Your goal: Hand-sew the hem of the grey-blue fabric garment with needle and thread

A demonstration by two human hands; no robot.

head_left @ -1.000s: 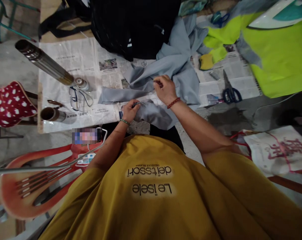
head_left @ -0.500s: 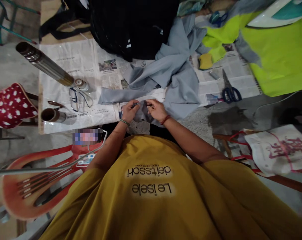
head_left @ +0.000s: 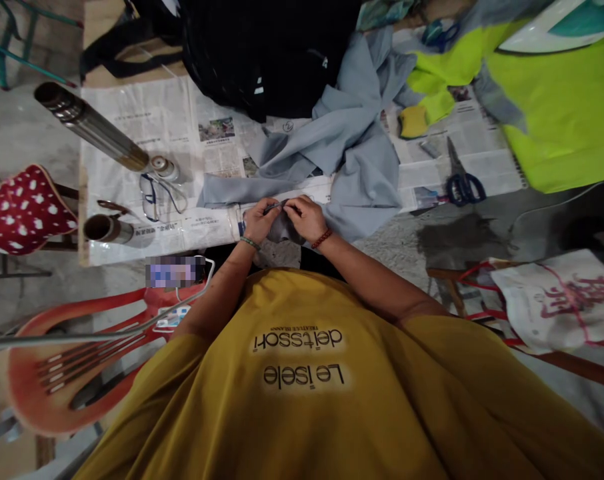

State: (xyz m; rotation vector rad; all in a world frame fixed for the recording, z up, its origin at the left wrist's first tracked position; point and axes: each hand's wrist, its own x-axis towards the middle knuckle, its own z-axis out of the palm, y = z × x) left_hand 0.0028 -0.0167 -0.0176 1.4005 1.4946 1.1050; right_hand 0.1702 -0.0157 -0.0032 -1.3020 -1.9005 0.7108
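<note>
A long piece of grey cloth (head_left: 365, 170) lies in folds over the near edge of the table and hangs down between my hands. My left hand (head_left: 259, 220), with a green bracelet at the wrist, is closed on the cloth's edge, thumb and finger pinched together. Close beside it, my right hand (head_left: 308, 219), with a dark red bead bracelet, is closed in a pinch at the same edge. Whatever is between the right fingertips is too small to make out. The two hands nearly touch.
Newspaper (head_left: 147, 133) covers the table. On the left stand a steel flask (head_left: 95, 127), a mug (head_left: 107, 229) and glasses (head_left: 155, 200). A black bag (head_left: 272, 53) lies behind; scissors (head_left: 463, 180), a yellow sponge (head_left: 413, 122) and an iron (head_left: 557, 30) are to the right.
My right hand has moved slightly left, closer to my left hand, and its fingers have come to the cloth's edge. My left hand keeps its hold on the cloth.
</note>
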